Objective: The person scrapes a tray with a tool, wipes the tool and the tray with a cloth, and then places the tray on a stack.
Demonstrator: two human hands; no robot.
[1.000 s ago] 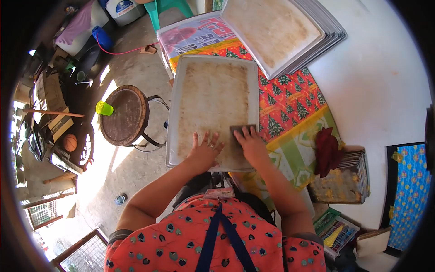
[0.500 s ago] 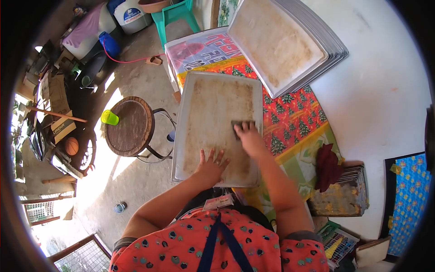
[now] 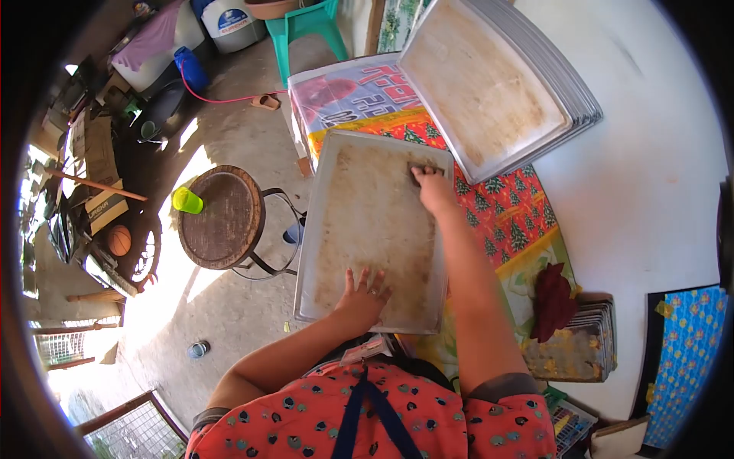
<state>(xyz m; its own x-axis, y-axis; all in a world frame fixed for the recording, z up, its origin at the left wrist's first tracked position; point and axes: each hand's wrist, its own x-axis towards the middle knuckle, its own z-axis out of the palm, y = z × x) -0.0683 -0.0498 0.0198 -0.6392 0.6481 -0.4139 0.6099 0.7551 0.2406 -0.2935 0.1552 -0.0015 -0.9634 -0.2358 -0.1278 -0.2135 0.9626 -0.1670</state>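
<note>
A large metal tray (image 3: 367, 222) with brown stains lies in front of me, partly over the patterned table cover. My left hand (image 3: 362, 304) rests on its lower part, fingers spread, holding nothing. Near the tray's upper right corner, my right hand (image 3: 434, 187) presses a small dark scrubbing pad (image 3: 415, 170) against the surface. Beyond it, at the upper right, leans a stack of similar trays (image 3: 489, 84).
A round wooden stool (image 3: 222, 218) with a green cup (image 3: 186, 200) stands left. A dark red cloth (image 3: 553, 302) lies by more stained trays (image 3: 569, 352) at right. A green chair (image 3: 307, 34) is at the back.
My right hand has moved up the tray with the pad, towards its upper right corner. My left hand stays spread on the lower part. The view has shifted slightly.
</note>
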